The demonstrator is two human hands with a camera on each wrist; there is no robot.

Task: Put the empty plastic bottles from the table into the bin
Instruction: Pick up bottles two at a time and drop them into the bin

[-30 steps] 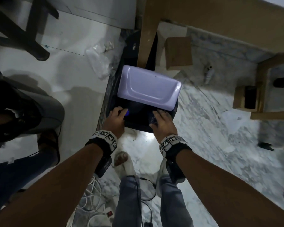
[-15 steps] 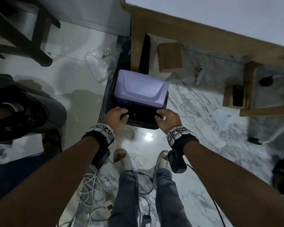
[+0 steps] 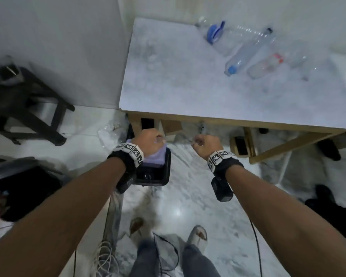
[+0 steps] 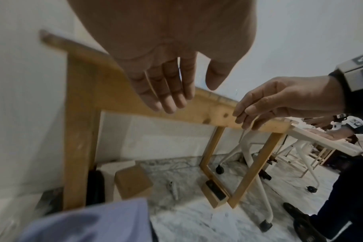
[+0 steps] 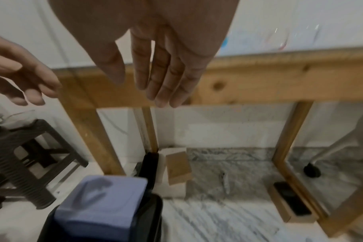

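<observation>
Several empty clear plastic bottles lie on the white table (image 3: 188, 86) at its far right: one with a blue cap (image 3: 246, 54), one with a red label (image 3: 266, 64), one with a blue label (image 3: 214, 31). The black bin (image 3: 164, 172) with its lavender lid (image 3: 155, 157) stands on the floor by the table's left leg. My left hand (image 3: 148, 141) hovers above the lid (image 4: 89, 224), fingers straight, holding nothing (image 4: 189, 93). My right hand (image 3: 202, 143) hangs right of the bin, empty, fingers relaxed (image 5: 139, 85). Both hands are below the table's front edge.
A dark stool (image 3: 28, 100) stands at the left wall. Under the table lie a cardboard box (image 3: 171, 127) and a wooden block (image 3: 240, 144). A plastic bag (image 3: 108, 132) and white cables (image 3: 106, 256) lie on the floor near my feet. Other people stand at both sides.
Both hands have let go of the bin's front rim and risen away from it. The head view has lifted, so the table top with the bottles now shows.
</observation>
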